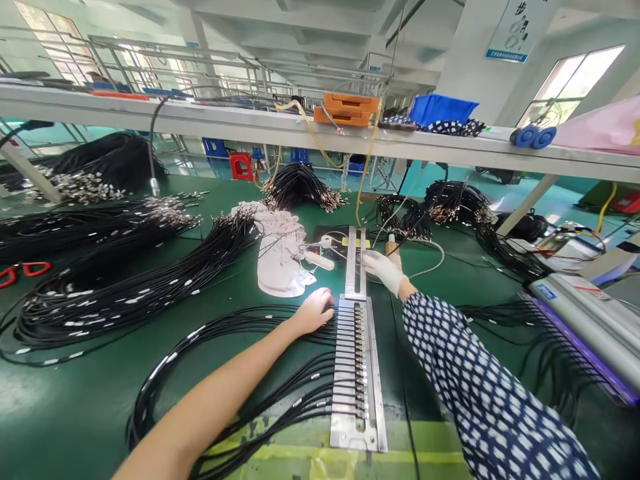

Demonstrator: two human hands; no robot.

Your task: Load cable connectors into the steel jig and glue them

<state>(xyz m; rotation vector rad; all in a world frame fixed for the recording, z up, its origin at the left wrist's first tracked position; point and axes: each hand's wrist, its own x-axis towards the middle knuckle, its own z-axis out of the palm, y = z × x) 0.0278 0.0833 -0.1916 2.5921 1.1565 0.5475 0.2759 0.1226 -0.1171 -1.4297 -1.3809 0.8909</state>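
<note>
My bare left hand [315, 312] is at the upper left edge of a long metal fixture [345, 373], over black cables [285, 310]. Its fingers are curled, and what they pinch is hidden. Many cables run into the fixture's slots from the left, their metal ends lined up along its middle. My right hand [384, 270], in a white glove, grips the right edge of a slotted metal bar [351, 277], whose near end meets the fixture's far end. Behind the bar is a dark box [325, 235] with a yellow label. A white-handled tool [319, 260] lies left of the bar.
Cable bundles [200, 267] spread across the green table at left, beside a white cloth [280, 267]. Red-handled scissors [35, 269] lie far left. A silver machine [595, 327] with cables stands right. Overhead, a shelf [240, 120] holds orange trays [350, 109] and a blue bin [443, 110].
</note>
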